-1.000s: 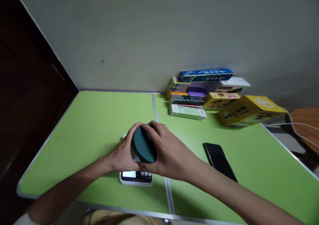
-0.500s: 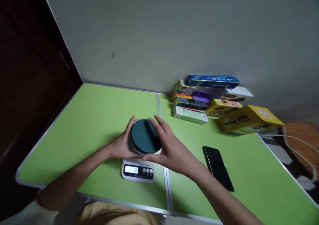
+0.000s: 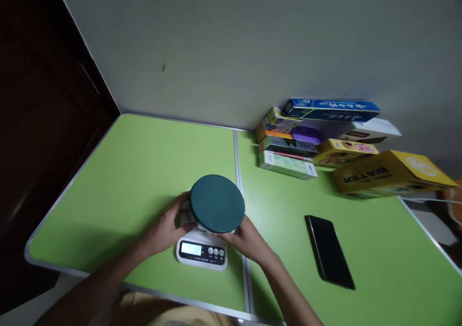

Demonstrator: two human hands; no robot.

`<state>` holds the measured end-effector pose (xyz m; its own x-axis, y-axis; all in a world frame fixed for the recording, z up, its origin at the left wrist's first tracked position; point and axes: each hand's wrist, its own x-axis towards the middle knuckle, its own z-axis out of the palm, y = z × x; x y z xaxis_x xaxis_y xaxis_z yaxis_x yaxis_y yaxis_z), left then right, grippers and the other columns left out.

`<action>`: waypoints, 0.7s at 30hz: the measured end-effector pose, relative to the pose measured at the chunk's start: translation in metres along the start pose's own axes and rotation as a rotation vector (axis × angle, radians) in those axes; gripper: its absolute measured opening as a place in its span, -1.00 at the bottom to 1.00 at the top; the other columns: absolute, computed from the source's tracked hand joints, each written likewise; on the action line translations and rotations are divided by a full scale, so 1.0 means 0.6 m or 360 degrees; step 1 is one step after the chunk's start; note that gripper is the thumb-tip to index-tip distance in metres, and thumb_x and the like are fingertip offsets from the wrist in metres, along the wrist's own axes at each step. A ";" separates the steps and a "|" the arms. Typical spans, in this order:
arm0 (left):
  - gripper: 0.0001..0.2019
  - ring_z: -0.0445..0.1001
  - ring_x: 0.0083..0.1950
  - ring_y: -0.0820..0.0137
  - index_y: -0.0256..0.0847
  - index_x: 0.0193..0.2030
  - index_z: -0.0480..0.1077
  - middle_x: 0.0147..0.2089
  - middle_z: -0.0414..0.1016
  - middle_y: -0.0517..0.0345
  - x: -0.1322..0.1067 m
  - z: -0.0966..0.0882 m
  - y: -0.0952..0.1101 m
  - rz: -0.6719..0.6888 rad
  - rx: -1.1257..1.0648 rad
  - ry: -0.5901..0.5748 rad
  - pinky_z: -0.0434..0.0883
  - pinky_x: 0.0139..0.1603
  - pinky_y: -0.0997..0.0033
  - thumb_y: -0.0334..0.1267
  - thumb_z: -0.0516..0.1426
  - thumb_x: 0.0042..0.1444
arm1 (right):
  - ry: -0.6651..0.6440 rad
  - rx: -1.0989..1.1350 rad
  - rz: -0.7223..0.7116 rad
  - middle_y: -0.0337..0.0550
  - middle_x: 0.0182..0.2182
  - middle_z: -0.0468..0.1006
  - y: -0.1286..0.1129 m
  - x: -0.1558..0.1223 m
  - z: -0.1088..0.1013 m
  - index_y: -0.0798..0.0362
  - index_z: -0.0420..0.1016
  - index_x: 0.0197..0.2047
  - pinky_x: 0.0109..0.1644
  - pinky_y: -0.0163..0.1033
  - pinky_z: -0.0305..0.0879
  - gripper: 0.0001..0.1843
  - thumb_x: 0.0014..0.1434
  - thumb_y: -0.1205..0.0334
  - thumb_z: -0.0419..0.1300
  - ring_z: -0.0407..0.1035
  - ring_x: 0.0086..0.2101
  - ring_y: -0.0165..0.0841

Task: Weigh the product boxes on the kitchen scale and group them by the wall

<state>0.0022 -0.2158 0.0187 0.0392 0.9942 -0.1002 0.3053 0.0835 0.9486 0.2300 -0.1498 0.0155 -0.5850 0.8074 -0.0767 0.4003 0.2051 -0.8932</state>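
A round container with a dark green lid point(image 3: 217, 203) is over the white digital kitchen scale point(image 3: 201, 254). My left hand point(image 3: 169, 225) is curved round its left side, and my right hand point(image 3: 247, 238) grips the lower right side with the thumb toward the front. Most of the container's body is hidden beneath the lid and behind my fingers. In front of it show the scale's lit display and its round buttons; the digits are too blurred to read. Whether the container rests on the scale or hangs just above it, I cannot tell.
A black phone point(image 3: 329, 251) lies on the green folding table point(image 3: 173, 155) to the right. Several boxes stand against the wall, among them a long blue box point(image 3: 334, 109), a pale green box point(image 3: 288, 165) and a large yellow box point(image 3: 388, 172).
My right hand has slid down from the lid's top edge to the container's side, so the whole lid shows. My left hand has also moved lower. The view has shifted slightly.
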 end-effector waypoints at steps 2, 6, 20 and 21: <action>-0.32 0.25 0.28 0.13 -0.07 0.36 0.01 0.31 0.23 -0.08 -0.001 0.004 0.002 0.0029 -0.0070 0.0040 0.25 0.26 0.12 -0.24 0.16 0.12 | -0.0018 -0.0061 -0.0071 0.09 0.03 0.45 -0.001 0.003 0.000 0.03 0.34 0.12 0.03 0.10 0.37 -0.40 0.05 0.00 0.28 0.37 0.00 -0.01; -0.34 0.19 0.32 0.13 -0.05 0.35 0.05 0.34 0.18 -0.04 0.020 -0.027 0.022 0.0134 -0.0083 0.0098 0.22 0.28 0.13 -0.25 0.17 0.12 | 0.0075 -0.0193 -0.0284 0.07 -0.12 0.54 -0.023 0.048 -0.008 0.02 0.46 -0.09 -0.04 0.05 0.40 -0.64 0.10 0.01 0.22 0.43 -0.12 -0.04; -0.23 0.18 0.31 0.05 -0.34 0.21 0.20 0.25 0.24 -0.22 0.357 -0.449 -0.088 0.0112 0.0019 0.0974 0.10 0.32 0.10 -0.35 0.32 -0.20 | 0.0193 -0.0114 -0.0510 0.15 0.10 0.37 -0.138 0.675 0.186 0.11 0.08 0.21 0.09 0.05 0.26 -0.10 -0.14 0.13 0.38 0.31 0.06 -0.02; -0.24 0.19 0.30 0.06 -0.34 0.22 0.18 0.25 0.25 -0.22 0.371 -0.473 -0.098 0.0114 0.0024 0.0993 0.11 0.31 0.08 -0.35 0.31 -0.18 | 0.0201 -0.0107 -0.0510 0.16 0.10 0.37 -0.143 0.705 0.204 0.11 0.08 0.21 0.09 0.05 0.26 -0.11 -0.13 0.13 0.38 0.31 0.06 -0.02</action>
<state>-0.2768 0.0195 0.0258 -0.5013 0.8500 0.1620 0.3361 0.0188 0.9416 -0.1381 0.1063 0.0054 -0.5982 0.7574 0.2618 0.2587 0.4917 -0.8315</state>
